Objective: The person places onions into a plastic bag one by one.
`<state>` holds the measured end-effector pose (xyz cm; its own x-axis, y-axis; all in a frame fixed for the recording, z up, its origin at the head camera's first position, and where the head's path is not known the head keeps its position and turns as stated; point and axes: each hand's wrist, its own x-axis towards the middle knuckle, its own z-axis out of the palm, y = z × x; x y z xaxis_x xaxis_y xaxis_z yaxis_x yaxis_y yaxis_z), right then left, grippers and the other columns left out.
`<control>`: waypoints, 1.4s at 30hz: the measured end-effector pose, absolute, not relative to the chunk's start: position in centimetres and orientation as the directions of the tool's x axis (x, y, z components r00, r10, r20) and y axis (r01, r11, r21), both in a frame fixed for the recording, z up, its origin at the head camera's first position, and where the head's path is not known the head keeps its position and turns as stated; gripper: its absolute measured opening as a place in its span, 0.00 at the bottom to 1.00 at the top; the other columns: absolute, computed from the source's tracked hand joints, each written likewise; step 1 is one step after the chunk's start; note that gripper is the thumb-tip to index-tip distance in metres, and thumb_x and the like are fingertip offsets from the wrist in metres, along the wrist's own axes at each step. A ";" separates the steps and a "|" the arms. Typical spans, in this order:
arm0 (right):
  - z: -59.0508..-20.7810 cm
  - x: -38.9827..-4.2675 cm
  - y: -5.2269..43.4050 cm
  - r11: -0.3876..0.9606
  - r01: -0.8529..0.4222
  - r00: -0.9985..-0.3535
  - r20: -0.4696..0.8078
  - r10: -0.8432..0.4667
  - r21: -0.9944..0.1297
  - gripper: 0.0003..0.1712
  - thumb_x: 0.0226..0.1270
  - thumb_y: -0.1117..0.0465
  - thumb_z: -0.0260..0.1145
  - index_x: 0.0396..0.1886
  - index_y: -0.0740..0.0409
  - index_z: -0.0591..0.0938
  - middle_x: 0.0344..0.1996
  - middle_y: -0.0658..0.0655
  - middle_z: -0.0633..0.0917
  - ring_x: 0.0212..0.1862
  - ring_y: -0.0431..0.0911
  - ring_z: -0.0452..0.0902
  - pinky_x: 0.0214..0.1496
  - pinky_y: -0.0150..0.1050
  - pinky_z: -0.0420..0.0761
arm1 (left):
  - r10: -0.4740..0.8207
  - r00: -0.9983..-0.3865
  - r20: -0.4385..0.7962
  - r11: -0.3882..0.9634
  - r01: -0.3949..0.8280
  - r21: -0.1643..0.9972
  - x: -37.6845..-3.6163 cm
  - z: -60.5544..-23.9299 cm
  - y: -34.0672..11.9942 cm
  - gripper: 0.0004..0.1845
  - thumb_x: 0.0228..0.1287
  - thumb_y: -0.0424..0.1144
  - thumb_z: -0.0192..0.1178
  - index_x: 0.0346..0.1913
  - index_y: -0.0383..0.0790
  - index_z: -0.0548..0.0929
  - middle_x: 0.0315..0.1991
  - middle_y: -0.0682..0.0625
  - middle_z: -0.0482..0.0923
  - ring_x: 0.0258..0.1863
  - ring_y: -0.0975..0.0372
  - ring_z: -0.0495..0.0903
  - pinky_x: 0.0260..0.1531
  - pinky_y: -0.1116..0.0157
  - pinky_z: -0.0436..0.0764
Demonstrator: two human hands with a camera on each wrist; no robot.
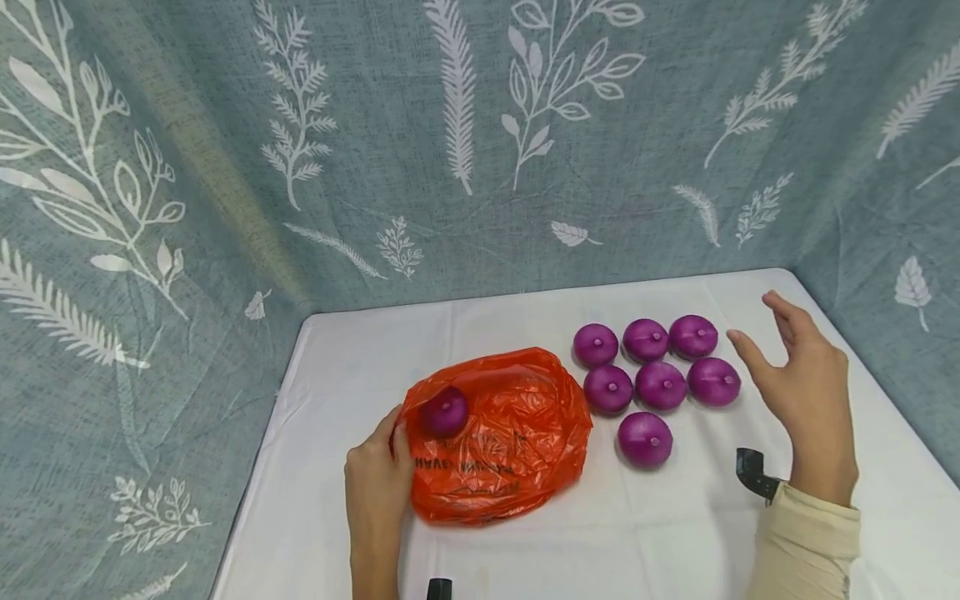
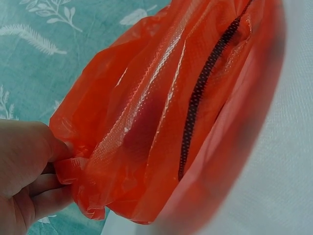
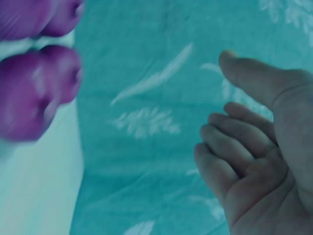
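With thumb and fingers, my left hand (image 1: 378, 471) pinches the left edge of a red plastic bag (image 1: 525, 425). Its mouth is spread open, and one round purple onion (image 1: 445, 412) lies inside at the left. In the left wrist view the hand (image 2: 29, 171) grips the bunched rim of the bag (image 2: 117, 112), and a dark shape shows through the plastic. Several more purple onions (image 1: 661, 386) sit right of the bag. My right hand (image 1: 810, 375) is raised beside them, thumb and fingers spread apart, holding nothing. Its bare palm (image 3: 259, 191) shows in the right wrist view.
A white cloth-covered table (image 1: 645, 533) carries everything. Behind it and at both sides hangs a blue-green curtain (image 1: 480, 233) with white leaf prints. One onion (image 1: 645, 440) stands nearer the front than the two rows.
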<state>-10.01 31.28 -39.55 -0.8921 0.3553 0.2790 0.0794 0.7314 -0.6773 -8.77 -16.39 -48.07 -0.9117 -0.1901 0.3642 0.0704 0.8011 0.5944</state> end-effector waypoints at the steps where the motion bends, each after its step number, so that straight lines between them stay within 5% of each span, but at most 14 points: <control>1: -39.9 -9.8 31.6 0.733 0.090 -0.899 0.261 0.351 -0.674 0.43 0.75 0.46 0.70 0.83 0.52 0.65 0.78 0.62 0.70 0.74 0.68 0.68 0.74 0.68 0.66 | -0.190 -0.910 0.369 0.801 0.074 0.594 -8.8 -48.1 -16.4 0.16 0.76 0.31 0.62 0.62 0.30 0.86 0.52 0.32 0.87 0.45 0.39 0.89 0.43 0.45 0.88; 11: -44.4 -9.3 34.3 0.773 0.122 -0.976 0.064 0.206 -0.622 0.54 0.74 0.39 0.69 0.87 0.56 0.55 0.76 0.78 0.64 0.73 0.79 0.60 0.70 0.77 0.61 | -0.193 -0.902 0.385 0.806 0.078 0.587 -8.8 -48.2 -16.6 0.16 0.76 0.31 0.62 0.61 0.30 0.86 0.51 0.32 0.88 0.42 0.41 0.90 0.41 0.45 0.89; 24: -47.7 -9.4 35.1 0.755 0.151 -0.988 -0.075 0.134 -0.638 0.61 0.70 0.36 0.71 0.87 0.58 0.50 0.78 0.79 0.58 0.75 0.79 0.57 0.68 0.79 0.60 | -0.209 -0.908 0.364 0.807 0.050 0.588 -8.6 -47.9 -16.5 0.16 0.77 0.31 0.61 0.62 0.30 0.86 0.52 0.32 0.87 0.44 0.41 0.90 0.42 0.46 0.88; 42: -48.7 -10.1 34.7 0.775 0.153 -0.988 -0.092 0.123 -0.613 0.61 0.70 0.36 0.72 0.86 0.63 0.51 0.77 0.80 0.59 0.74 0.80 0.57 0.68 0.79 0.61 | -0.224 -0.911 0.346 0.804 0.028 0.594 -8.5 -47.7 -16.3 0.16 0.76 0.30 0.62 0.62 0.30 0.85 0.53 0.32 0.87 0.46 0.40 0.89 0.43 0.46 0.88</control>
<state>-10.07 34.66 -48.74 -0.9882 0.1227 -0.0917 0.1532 0.7748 -0.6134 -8.53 -16.29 -47.74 -0.9111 -0.2238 0.3461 0.0283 0.8038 0.5943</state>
